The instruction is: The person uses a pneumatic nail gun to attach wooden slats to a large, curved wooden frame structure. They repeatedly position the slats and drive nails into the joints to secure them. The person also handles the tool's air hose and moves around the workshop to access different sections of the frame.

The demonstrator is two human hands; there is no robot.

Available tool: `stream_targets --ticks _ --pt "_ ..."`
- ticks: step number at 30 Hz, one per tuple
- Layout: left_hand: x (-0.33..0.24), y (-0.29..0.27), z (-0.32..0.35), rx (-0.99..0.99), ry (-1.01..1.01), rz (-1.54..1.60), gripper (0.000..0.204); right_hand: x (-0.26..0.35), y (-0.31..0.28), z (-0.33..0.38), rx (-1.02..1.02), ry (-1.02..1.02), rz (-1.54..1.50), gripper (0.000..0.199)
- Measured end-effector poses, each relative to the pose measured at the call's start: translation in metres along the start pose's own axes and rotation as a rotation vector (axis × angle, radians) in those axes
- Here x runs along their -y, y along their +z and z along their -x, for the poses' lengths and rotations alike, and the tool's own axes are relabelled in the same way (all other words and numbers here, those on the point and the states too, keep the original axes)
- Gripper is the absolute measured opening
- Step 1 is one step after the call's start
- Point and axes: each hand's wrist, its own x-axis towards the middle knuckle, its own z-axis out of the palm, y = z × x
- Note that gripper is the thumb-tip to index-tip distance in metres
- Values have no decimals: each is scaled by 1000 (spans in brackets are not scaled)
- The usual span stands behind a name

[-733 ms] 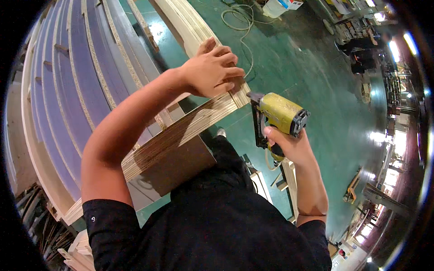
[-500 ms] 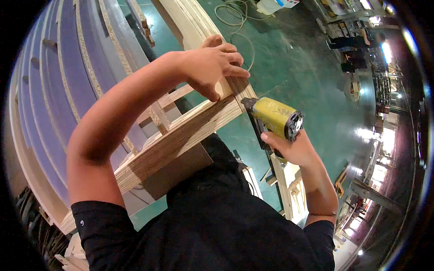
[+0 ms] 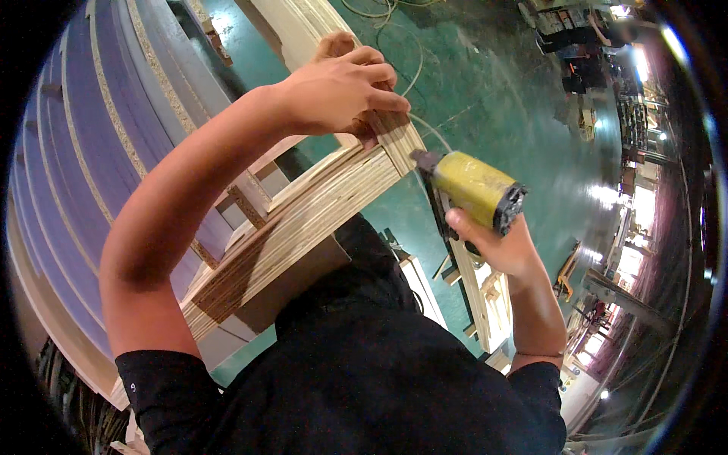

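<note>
My left hand (image 3: 345, 87) is closed over the corner of a plywood frame (image 3: 303, 208), its fingers bent across the top board and its thumb on the inner side. In my right hand (image 3: 497, 246) is a yellow nail gun (image 3: 476, 186) with a black end cap, held by its handle. The gun's dark nose points left at the outer face of the frame's corner, very close to the wood. I cannot tell whether it touches. Most of my right fingers are hidden behind the handle.
Long purple-grey panels (image 3: 114, 174) with chipboard edges lie at the left beside the frame. A pale hose (image 3: 419, 68) runs over the green floor (image 3: 493, 98). More timber (image 3: 485, 303) lies below my right hand. Another person (image 3: 572, 38) stands far off at the upper right.
The nail gun has shifted slightly right and up, its nose a little farther from the frame. My left hand keeps its grip on the corner, and the whole view has shifted somewhat.
</note>
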Motion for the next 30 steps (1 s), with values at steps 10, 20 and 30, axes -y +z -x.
stream_targets --ticks 10,20,30 --pt "-3 -15 0 14 24 -8 67 -81 73 -54 -336 -110 -135 74" --pt "-15 -53 -9 308 5 27 121 -87 86 -66 -313 -84 -241 78" --pt "-18 -47 -4 238 5 17 125 -86 80 -67 -365 -277 -154 65"
